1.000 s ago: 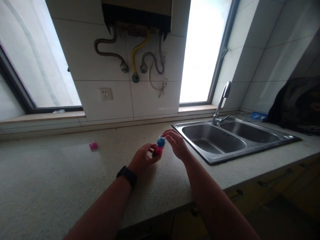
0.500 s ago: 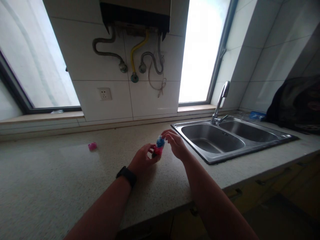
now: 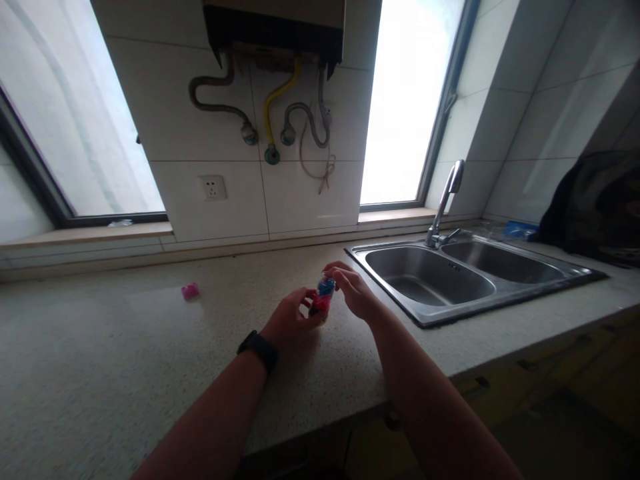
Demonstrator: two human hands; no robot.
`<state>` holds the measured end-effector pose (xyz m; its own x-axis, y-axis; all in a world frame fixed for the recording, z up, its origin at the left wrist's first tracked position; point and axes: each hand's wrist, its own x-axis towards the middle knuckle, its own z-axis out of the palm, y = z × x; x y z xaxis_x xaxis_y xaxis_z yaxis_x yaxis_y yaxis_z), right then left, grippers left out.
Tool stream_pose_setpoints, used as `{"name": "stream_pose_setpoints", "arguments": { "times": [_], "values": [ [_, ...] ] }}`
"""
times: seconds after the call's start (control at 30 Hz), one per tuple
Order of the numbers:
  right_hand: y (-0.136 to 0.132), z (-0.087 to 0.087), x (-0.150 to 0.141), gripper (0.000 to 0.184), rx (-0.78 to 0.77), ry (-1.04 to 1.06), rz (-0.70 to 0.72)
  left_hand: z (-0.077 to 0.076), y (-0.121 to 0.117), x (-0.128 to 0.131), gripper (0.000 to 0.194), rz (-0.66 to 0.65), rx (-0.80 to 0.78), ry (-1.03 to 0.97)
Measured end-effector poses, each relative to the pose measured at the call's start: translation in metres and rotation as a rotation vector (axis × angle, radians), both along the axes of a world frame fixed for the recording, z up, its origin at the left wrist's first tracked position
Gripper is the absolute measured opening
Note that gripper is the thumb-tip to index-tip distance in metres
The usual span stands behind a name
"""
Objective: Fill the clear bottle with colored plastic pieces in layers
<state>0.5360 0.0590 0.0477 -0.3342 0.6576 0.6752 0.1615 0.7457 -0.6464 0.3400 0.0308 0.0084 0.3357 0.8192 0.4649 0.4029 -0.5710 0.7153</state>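
Observation:
My left hand (image 3: pixel 295 315) is wrapped round the lower part of a small clear jar (image 3: pixel 325 293). Through its wall show blue contents at the top, pink-red below and something dark near the bottom. The jar stands roughly upright, at or just above the counter; which of the two I cannot tell. At its top, my right hand (image 3: pixel 354 292) has bent fingers closed about the rim, and part of the mouth is hidden behind them. A small pink object (image 3: pixel 190 291) of unclear kind lies on the counter, well to the left of both hands.
The speckled counter (image 3: pixel 100 347) runs along a tiled wall with a socket (image 3: pixel 213 187). On the right is a double steel sink (image 3: pixel 425 280) with a faucet (image 3: pixel 445 200). A black bag (image 3: pixel 595 207) sits beyond it. Hoses hang below a water heater (image 3: pixel 275 30).
The jar is tipped a little more upright. My right fingers have shifted slightly over its top. The whole view has moved slightly, and the pink object stays where it lay.

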Motion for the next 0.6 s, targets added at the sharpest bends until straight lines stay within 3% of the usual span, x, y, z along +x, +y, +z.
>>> {"name": "stream_pose_setpoints", "arguments": {
  "times": [0.2,0.33,0.6],
  "values": [
    [0.0,0.003,0.001,0.038,0.022,0.131,0.013,0.0,0.001,0.0,0.045,-0.059,-0.063,-0.02],
    [0.002,0.0,0.003,0.024,-0.054,0.233,0.048,-0.001,0.002,0.001,0.039,-0.086,-0.1,-0.061],
    [0.003,-0.016,0.0,0.04,-0.196,-0.121,0.056,0.002,0.001,0.002,0.045,-0.074,-0.119,-0.117]
  ]
}}
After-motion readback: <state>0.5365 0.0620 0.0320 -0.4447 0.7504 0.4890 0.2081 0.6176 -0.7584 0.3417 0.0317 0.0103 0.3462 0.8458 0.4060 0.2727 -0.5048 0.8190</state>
